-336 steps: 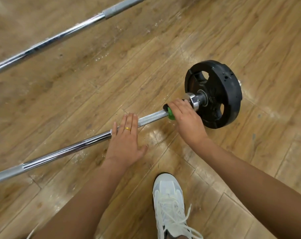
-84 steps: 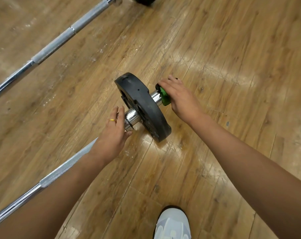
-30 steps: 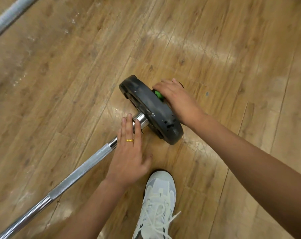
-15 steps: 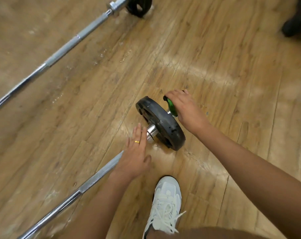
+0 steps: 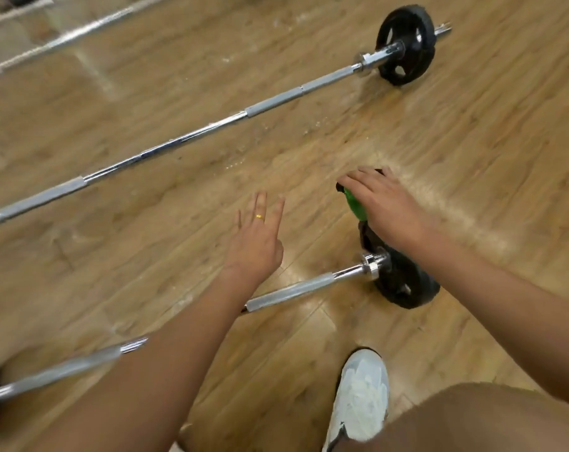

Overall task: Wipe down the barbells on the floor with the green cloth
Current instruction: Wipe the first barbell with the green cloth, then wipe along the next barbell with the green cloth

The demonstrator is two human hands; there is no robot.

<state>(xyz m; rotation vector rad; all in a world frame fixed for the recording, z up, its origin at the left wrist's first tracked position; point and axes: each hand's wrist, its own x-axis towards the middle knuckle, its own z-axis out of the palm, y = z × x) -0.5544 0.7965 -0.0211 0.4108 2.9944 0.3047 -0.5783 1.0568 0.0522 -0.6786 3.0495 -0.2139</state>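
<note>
head view: the small green cloth [image 5: 355, 203] sits right of centre, pinned under the right hand [image 5: 386, 207], whose fingers curl over it on the top rim of a round black weight plate [image 5: 405, 282]. that plate caps the near barbell [image 5: 296, 288], a long chrome steel bar with grey knurled stretches, running from the lower left edge up to just below that hand. the left hand [image 5: 257, 238] hangs at centre above the glossy wooden plank floor [image 5: 472, 141], fingers straight and spread, holding nothing, clear of the bar.

standing here, that is what worries me. the plate stands on its edge and is round, and nothing braces the bar. a hard sideways rub could set the whole thing rolling on that shiny floor, perhaps toward the white laced shoe [image 5: 363, 396] near it at the bottom. only a little of the cloth shows past the hand, so bare fingers may drag on the rim or slip into the plate's cut-outs, and the cloth could slide off.

the far barbell [image 5: 179, 140], the same chrome with a black plate, lies well apart across the upper frame. whether it has been wiped i cannot tell. another steel bar [image 5: 65, 37] shows blurred at upper left.
</note>
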